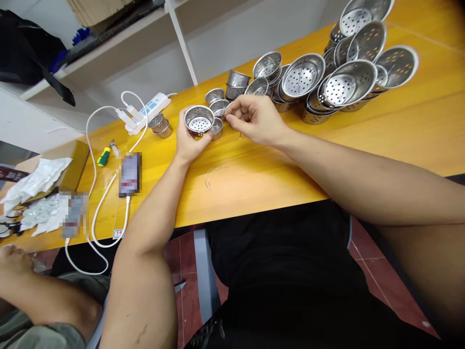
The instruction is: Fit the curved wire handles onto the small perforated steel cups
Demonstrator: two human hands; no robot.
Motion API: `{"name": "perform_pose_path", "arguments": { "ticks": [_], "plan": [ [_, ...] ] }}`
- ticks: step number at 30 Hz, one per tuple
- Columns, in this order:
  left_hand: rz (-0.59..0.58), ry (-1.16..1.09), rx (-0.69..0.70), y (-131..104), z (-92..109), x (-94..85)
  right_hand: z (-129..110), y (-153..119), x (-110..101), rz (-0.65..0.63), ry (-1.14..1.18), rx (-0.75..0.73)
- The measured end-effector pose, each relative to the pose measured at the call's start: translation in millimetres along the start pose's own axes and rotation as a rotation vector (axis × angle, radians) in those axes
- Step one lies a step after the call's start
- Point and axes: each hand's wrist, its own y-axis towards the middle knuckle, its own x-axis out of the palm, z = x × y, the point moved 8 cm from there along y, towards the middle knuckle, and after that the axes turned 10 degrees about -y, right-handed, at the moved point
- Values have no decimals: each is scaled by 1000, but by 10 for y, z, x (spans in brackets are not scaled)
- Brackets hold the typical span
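Observation:
My left hand (191,140) is closed around the side of a small perforated metal strainer cup (199,119), held tilted with its mouth toward me. Just right of it my right hand (256,118) is in a pinch. Below its fingers shows the end of a thin metal wire (240,136); the rest is hidden by the hand. Small perforated cups (217,130) stand right behind and beside the held one. On the table nearer to me lie curved thin wires (215,175).
Stacks of perforated metal cups (303,75) stand along the back right. A small cup stack (160,127), white power strip (150,114), phone (130,175), white cables and a green-yellow screwdriver (104,156) are at left. Another person's arm (47,295) is at lower left.

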Motion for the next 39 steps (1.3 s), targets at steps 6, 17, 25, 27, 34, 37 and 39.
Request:
{"name": "perform_pose_path", "arguments": {
  "ticks": [6, 17, 25, 27, 34, 37, 39],
  "plan": [
    [-102, -60, 23, -120, 177, 221, -45, -1, -6, 27, -61, 25],
    [-166, -80, -122, -169, 362, 409, -65, 6, 26, 20, -210, 41],
    [-181, -96, -77, -173, 419, 419, -97, 10, 26, 28, -244, 47],
    [-178, -84, -98, -179, 411, 415, -93, 8, 34, 25, -232, 55],
    [-134, -159, -58, -154, 136, 322, -142, 10, 51, -23, -72, -90],
    [-118, -275, 51, -87, -77, 310, -136, 27, 57, -34, 8, -189],
    [-119, -378, 170, -47, -156, 320, -131, 38, 84, -47, 86, -250]
  ]
}}
